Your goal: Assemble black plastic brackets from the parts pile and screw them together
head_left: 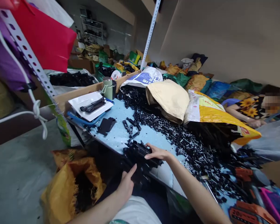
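Note:
My right hand (156,153) is curled over a bunch of long black plastic parts (135,151) at the front edge of the blue-topped table (144,133). Its thumb and index finger show, and its other fingers are hidden behind the parts. Just below the edge, close to my lap, my left hand (128,182) grips more black parts (141,175), which are dark and blurred. Several small black pieces (132,127) lie loose beyond the bunch. To their left are flat black plates (106,125).
A heap of small black parts and metal pins (177,133) spreads across the table before open sacks (170,96). Orange tools (249,211) lie at right. At left stand a white tray (84,102) and a green bottle (107,88). A yellow sack (60,186) sits below. Another person's arm (238,113) shows at right.

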Tool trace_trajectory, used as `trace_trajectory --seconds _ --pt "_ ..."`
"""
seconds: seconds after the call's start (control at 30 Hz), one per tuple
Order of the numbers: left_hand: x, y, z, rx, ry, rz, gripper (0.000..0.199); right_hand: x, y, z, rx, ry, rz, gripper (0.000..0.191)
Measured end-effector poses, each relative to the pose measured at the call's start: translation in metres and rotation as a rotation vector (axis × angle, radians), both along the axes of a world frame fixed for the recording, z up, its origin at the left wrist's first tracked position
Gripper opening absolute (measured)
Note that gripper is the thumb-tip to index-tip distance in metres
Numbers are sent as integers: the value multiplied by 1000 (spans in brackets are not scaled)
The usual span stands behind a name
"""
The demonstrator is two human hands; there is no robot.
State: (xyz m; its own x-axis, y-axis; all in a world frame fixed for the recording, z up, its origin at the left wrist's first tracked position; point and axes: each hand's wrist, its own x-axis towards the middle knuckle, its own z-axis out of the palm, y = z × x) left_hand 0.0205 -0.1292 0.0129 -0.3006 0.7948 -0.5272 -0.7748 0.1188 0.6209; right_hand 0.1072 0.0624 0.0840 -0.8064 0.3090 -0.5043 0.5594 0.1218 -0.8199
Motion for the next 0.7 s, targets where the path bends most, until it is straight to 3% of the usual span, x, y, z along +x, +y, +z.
trace_trajectory --seconds 0.1,0.17,0.27,0.33,0.43,0.53,0.63,0.7 --pt "4 -6 7 135 -45 64 42 -13 -15 6 -19 109 10 91" --pt "2 -13 11 172 -11 119 53 -26 -27 16 16 166 111 89" --pt "-16 -34 12 64 -12 233 62 -58 -53 25 125 198 268 78" --pt "-39 -56 5 -39 -72 291 67 -89 -76 16 128 199 302 76" --pt "-83 -98 -23 -115 -122 340 66 -142 -118 -23 -26 101 298 71" --pt "-128 -142 -68 -263 -78 317 56 -188 -162 -78 -200 -82 289 67" --pt "-161 -177 -112 -517 126 239 50 -206 -197 -117 -241 -170 299 65" --pt "-173 -192 -132 -636 290 259 48 -201 -205 -127 -231 -179 298 68"
